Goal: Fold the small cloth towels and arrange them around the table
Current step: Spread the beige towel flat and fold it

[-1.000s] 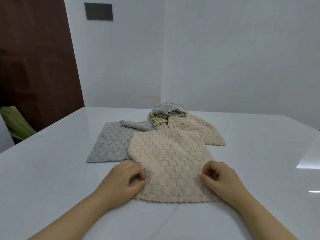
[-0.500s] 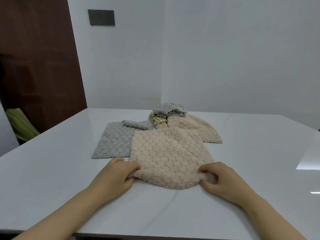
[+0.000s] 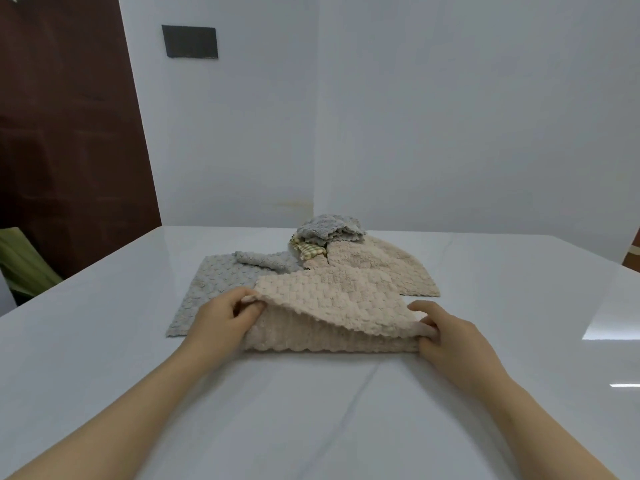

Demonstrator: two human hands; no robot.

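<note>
A beige textured towel (image 3: 332, 306) lies in the middle of the white table (image 3: 502, 306), its near edge lifted and curled over away from me. My left hand (image 3: 221, 315) pinches its near left corner, and my right hand (image 3: 446, 336) pinches its near right corner. Under its left side a grey towel (image 3: 214, 285) lies flat. A second beige towel (image 3: 384, 265) spreads out behind on the right. At the back a crumpled grey towel (image 3: 329, 228) rests on a yellow checked cloth (image 3: 310, 251).
The table's left edge (image 3: 79, 271) runs diagonally beside a dark brown door (image 3: 69, 133) and something green (image 3: 24, 268). White walls stand behind the table. A bright reflection (image 3: 609, 327) lies on the right of the tabletop.
Both hands have lifted the beige towel's near edge and carried it away from me, so the near part now arches over the rest. The other towels have not moved.
</note>
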